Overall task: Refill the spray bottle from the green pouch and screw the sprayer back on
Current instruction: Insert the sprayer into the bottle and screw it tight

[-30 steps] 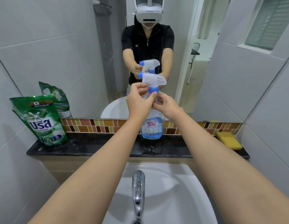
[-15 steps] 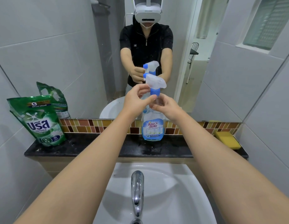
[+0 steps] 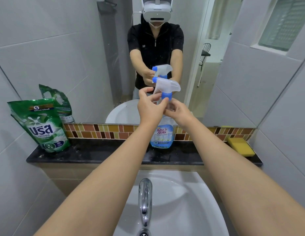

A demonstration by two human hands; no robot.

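Observation:
A clear spray bottle (image 3: 162, 135) with a blue label and a little blue liquid stands on the black ledge (image 3: 100, 154) in front of the mirror. Its white sprayer head (image 3: 167, 86) with blue nozzle and blue collar sits on the neck. My left hand (image 3: 150, 108) pinches the blue collar with thumb and fingers. My right hand (image 3: 178, 110) wraps the bottle's neck just below. The green pouch (image 3: 41, 125) stands upright at the ledge's left end, leaning on the wall, apart from both hands.
A yellow sponge (image 3: 241, 146) lies at the ledge's right end. Below the ledge is a white basin (image 3: 191, 201) with a chrome tap (image 3: 145, 200). The mirror (image 3: 80, 57) shows a person wearing a headset. Tiled walls close in on both sides.
The sprayer head has turned on the neck, its nozzle swinging between frames. My left hand's fingers have shifted their hold on the collar. The bottle stays on the ledge.

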